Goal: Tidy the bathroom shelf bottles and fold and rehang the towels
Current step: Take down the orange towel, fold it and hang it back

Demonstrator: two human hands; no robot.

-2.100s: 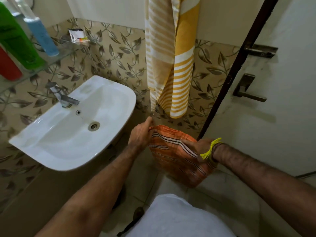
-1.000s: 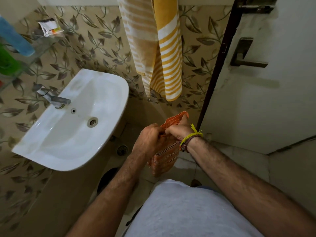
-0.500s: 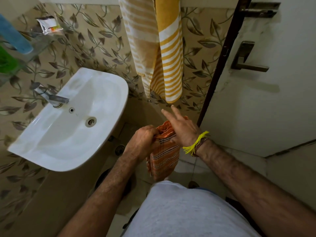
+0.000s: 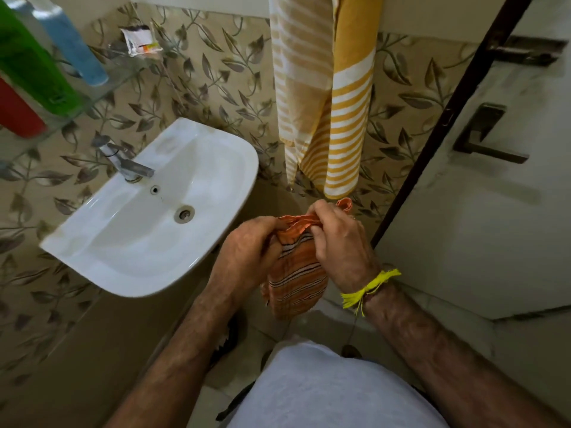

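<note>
Shelf: a glass shelf (image 4: 102,88) ran along the leaf-patterned wall above the basin.
Bottles: a red bottle (image 4: 17,114), a green bottle (image 4: 34,69) and a blue bottle (image 4: 72,46) stood on it side by side, close together.
Far end: a small white sachet (image 4: 140,41) sat apart from the bottles.
Floor: pale tiles (image 4: 312,325) lay below.

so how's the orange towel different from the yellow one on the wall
The orange towel is bunched small, gripped by the left hand and right hand; the yellow towel hangs long and untouched. Orange has thin dark stripes, yellow has broad white bands. Both are striped cloth.
</note>
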